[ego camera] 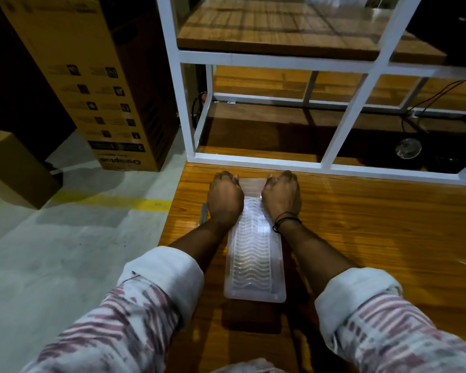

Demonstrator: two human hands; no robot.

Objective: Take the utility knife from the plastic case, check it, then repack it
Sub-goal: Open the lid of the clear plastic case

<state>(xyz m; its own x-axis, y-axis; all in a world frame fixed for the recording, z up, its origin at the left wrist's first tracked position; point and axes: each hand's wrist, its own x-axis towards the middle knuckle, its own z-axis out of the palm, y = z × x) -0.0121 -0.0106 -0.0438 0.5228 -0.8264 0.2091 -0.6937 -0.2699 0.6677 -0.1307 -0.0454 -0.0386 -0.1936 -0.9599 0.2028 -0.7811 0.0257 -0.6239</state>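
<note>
At far left a tall cardboard box (97, 84) leaned on the concrete floor (51, 238), with a smaller brown box (14, 170) nearer the edge and a yellow line (119, 201) painted across the floor. Just left of the left wrist, a thin grey strip (204, 214) lay on the wooden table (374, 224); what it was could not be told. The left hand (224, 197) was curled over the far left corner of the clear plastic case (254, 262), fingers bent down around its edge and gripping it. The case lay lengthwise on the table between both forearms, its ribbed, wavy lid facing up and apparently closed. The utility knife could not be made out through the frosted plastic. The right hand (281, 196), a black cord (285, 222) at its wrist, clasped the far right corner likewise. Beyond the hands stood a white metal frame (256, 158) with wooden shelves.
</note>
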